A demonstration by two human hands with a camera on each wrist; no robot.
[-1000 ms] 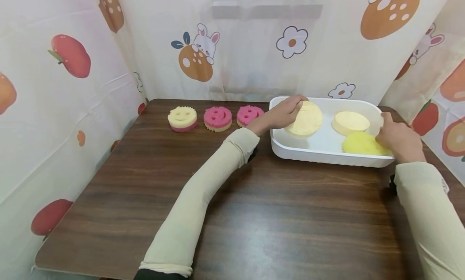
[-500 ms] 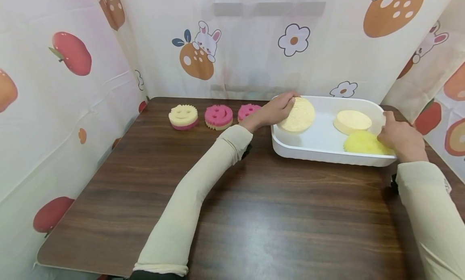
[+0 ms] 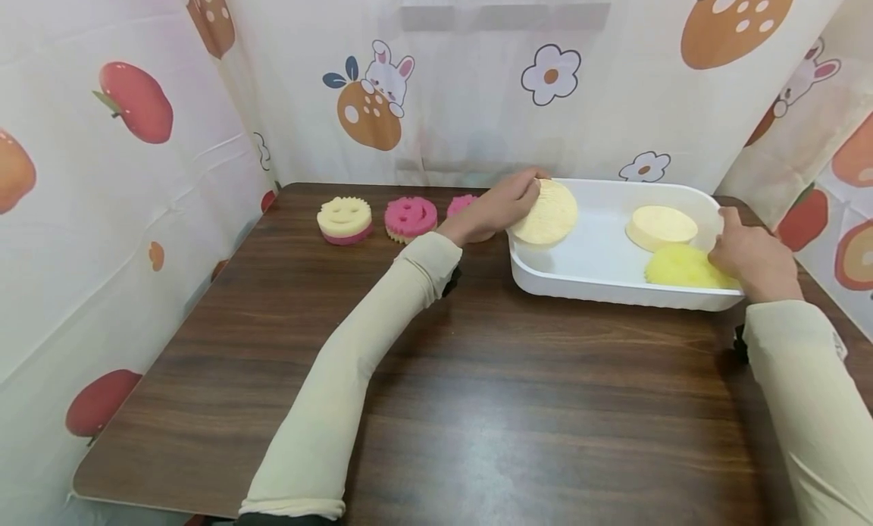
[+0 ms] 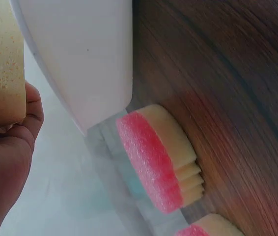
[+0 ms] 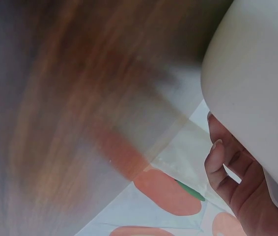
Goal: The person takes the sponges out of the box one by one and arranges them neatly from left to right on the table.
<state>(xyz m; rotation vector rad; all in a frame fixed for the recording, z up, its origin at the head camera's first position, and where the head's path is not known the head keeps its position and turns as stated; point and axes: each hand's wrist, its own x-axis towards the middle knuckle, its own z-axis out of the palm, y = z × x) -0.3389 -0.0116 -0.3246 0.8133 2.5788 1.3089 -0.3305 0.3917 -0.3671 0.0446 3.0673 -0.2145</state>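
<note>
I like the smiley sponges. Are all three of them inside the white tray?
No, the smiley sponges sit in a row on the table, left of the tray.

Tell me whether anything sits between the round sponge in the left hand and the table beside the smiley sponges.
The left hand grips the round sponge above the white tray's left rim. The nearest pink smiley sponge lies just beyond that rim, right under the hand.

The left hand (image 3: 492, 206) has carried the round pale sponge (image 3: 546, 217) leftward, over the white tray's (image 3: 614, 287) left rim.
</note>
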